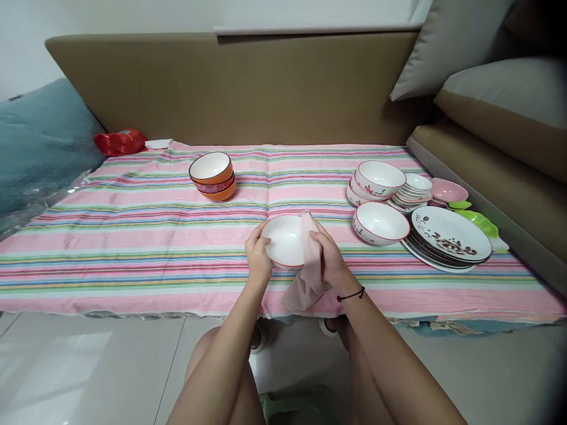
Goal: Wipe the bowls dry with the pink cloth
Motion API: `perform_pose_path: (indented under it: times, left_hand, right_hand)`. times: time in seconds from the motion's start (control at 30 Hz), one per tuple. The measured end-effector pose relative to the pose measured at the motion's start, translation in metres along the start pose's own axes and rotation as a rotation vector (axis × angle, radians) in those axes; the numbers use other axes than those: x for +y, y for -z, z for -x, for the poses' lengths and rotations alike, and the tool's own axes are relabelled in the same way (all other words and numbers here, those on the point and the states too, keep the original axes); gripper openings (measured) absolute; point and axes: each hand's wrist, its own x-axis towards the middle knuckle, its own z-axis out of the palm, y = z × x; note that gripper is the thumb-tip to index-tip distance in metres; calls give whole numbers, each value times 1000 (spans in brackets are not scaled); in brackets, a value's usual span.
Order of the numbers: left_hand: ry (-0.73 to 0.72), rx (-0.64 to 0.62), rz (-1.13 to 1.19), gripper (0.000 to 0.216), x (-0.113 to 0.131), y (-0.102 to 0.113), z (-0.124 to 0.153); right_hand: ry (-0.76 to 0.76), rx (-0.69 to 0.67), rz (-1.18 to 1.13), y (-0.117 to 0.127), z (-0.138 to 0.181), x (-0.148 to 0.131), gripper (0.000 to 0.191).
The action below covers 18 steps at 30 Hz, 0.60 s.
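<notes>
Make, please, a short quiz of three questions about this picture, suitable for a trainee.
1. Which hand holds the pale pink cloth against the white bowl?

2. True or false: the stacked orange and red bowls stand to the left of the white bowl being held.

3. The topmost large plate has a pattern in:
A) blue
B) brown
C) green

Key: 1. The right hand; 2. True; 3. B.

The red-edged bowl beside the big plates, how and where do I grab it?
Probably pinch the red-edged bowl by its left rim, thumb inside, coming from the front left. It stands mouth up with that side free; the plates crowd its right and stacked bowls sit behind.
</notes>
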Motion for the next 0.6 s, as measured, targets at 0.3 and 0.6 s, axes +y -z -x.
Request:
perform_pose_path:
  times: [0.3, 0.6]
  left_hand:
    - [-81, -42, -7, 45, 5, 3, -5]
    - [-31, -232, -38, 45, 7, 9, -12]
  right_hand:
    - [59, -10, 45, 2, -2, 2, 47]
    - [97, 43, 332, 13, -3, 6, 47]
